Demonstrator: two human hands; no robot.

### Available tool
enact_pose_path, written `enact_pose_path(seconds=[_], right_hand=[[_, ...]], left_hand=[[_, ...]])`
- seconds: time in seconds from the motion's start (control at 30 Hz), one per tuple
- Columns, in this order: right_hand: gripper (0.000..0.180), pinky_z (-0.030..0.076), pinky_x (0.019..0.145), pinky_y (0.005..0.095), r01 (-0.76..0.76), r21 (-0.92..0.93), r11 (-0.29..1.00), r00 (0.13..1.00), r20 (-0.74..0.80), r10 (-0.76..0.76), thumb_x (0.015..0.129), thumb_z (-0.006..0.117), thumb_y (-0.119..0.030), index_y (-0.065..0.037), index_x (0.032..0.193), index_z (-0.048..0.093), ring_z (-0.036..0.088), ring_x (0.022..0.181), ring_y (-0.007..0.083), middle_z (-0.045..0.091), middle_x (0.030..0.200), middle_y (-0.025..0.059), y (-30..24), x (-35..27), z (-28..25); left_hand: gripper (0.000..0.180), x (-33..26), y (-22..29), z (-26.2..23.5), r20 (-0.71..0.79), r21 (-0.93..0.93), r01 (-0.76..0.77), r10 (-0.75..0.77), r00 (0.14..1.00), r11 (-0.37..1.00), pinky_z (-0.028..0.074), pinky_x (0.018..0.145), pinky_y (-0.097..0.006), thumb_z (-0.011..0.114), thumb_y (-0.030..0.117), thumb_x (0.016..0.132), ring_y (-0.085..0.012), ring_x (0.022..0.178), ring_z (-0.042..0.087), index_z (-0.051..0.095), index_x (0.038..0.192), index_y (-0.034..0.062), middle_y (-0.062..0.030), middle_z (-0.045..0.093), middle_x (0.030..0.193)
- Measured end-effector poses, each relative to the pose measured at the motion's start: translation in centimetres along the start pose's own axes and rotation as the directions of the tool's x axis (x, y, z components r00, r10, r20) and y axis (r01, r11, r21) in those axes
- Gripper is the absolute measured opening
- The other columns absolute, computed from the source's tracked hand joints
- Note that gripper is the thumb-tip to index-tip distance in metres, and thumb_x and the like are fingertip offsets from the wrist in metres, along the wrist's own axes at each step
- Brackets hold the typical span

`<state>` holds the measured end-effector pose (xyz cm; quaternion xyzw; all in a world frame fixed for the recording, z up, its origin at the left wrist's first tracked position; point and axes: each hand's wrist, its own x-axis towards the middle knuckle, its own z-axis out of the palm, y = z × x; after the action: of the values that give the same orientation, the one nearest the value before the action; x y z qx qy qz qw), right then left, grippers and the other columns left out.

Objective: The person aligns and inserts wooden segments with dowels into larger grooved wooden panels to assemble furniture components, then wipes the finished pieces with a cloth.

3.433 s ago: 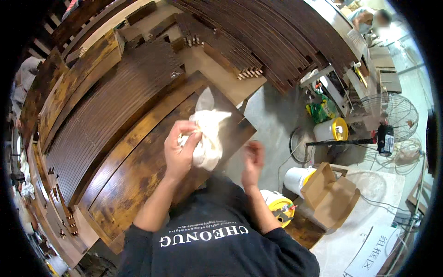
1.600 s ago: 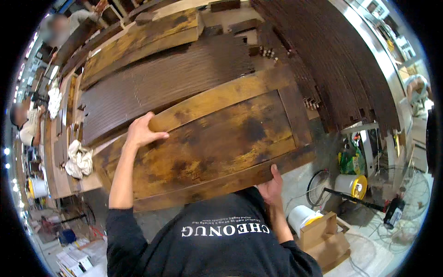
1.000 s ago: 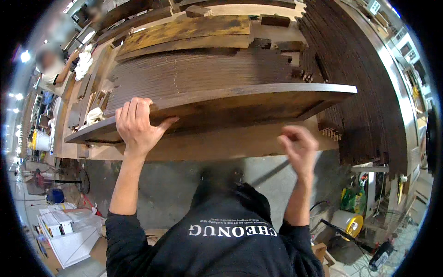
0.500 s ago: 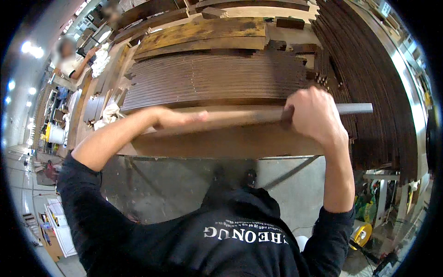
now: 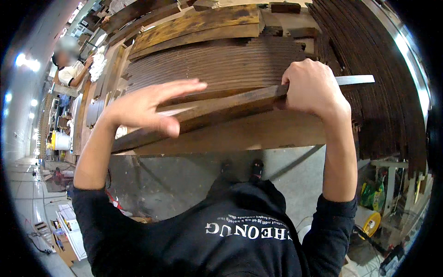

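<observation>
A long dark-brown wooden plank slants across the near side of the bench, its right end raised toward my right hand. My right hand is closed round that end, knuckles up. Past the fist sticks out a flat pale-grey strip; how it sits in the hand is hidden. Over the plank's left part, my left hand is open, thumb spread from the straight fingers. Whether it touches the wood I cannot tell. Just beyond lies a row of dark, narrow wooden slats, side by side.
Stacked dark slats fill the bench's right side. Yellowish-brown boards lie behind the row. At the far left another person stands by white cloths. A bucket stands on the floor at lower right.
My right hand has moved away from me with the plank end and the grey strip. My left hand has spread its thumb and fingers. The plank now slants more.
</observation>
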<state>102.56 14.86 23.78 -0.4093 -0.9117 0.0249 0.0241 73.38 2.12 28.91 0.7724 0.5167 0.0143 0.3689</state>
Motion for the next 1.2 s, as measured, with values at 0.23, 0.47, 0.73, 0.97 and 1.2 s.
enact_pose_path(seconds=[0.23,0.47,0.73,0.97,1.2], right_hand=[[0.052,0.053,0.082,0.0408,-0.053,0.036,0.998,0.987,0.156,0.047,0.058,0.082,-0.047,-0.004,0.086,0.073,0.067,0.089,0.0329,0.069,0.087,0.0187,-3.3,3.5,-2.1],[0.053,0.054,0.071,0.0407,0.168,0.275,0.947,0.953,-0.291,-0.084,0.08,0.061,-0.056,-0.005,0.09,0.072,0.068,0.074,0.0312,0.069,0.078,0.0151,-2.0,3.9,-8.7],[0.049,0.049,0.075,0.038,0.185,0.253,0.95,0.906,-0.419,-0.065,0.095,0.045,-0.045,-0.005,0.081,0.068,0.064,0.073,0.0307,0.066,0.074,0.013,1.1,8.2,0.8],[0.056,0.051,0.075,0.0394,0.254,0.162,0.953,0.967,-0.046,-0.25,0.064,0.075,-0.06,-0.011,0.092,0.071,0.066,0.081,0.0309,0.069,0.081,0.0116,-0.7,4.6,-1.9],[0.035,0.052,0.076,0.0434,0.287,-0.039,0.957,0.918,0.297,-0.263,0.074,0.07,-0.032,-0.002,0.091,0.07,0.065,0.087,0.0372,0.068,0.087,0.0203,-2.8,5.1,-5.1]], left_hand=[[0.057,-4.2,-5.3,4.7,-0.714,0.331,0.46,-0.1,0.693,0.824,0.048,0.063,-0.043,0.083,0.036,0.063,-0.0336,0.07,0.064,0.058,0.109,0.0152,-0.0116,0.062,0.071],[0.05,-4.7,-8.3,3.1,-0.713,0.271,0.521,-0.195,0.674,0.809,0.047,0.064,-0.042,0.084,0.034,0.06,-0.0336,0.07,0.063,0.063,0.101,0.0128,-0.0122,0.064,0.07],[0.049,-3.3,-6.0,2.5,-0.731,0.26,0.573,-0.23,0.643,0.777,0.05,0.066,-0.041,0.086,0.029,0.057,-0.0336,0.074,0.065,0.062,0.097,0.0124,-0.0103,0.068,0.08],[0.056,-4.2,-7.1,3.8,-0.8,0.373,0.502,-0.003,0.599,0.781,0.047,0.066,-0.039,0.085,0.042,0.056,-0.0301,0.075,0.064,0.063,0.098,0.0131,-0.0066,0.068,0.084],[0.056,-5.5,-7.7,4.0,-0.81,0.429,0.505,0.072,0.582,0.749,0.047,0.069,-0.037,0.083,0.046,0.058,-0.029,0.077,0.062,0.062,0.097,0.0121,-0.0055,0.068,0.089]])
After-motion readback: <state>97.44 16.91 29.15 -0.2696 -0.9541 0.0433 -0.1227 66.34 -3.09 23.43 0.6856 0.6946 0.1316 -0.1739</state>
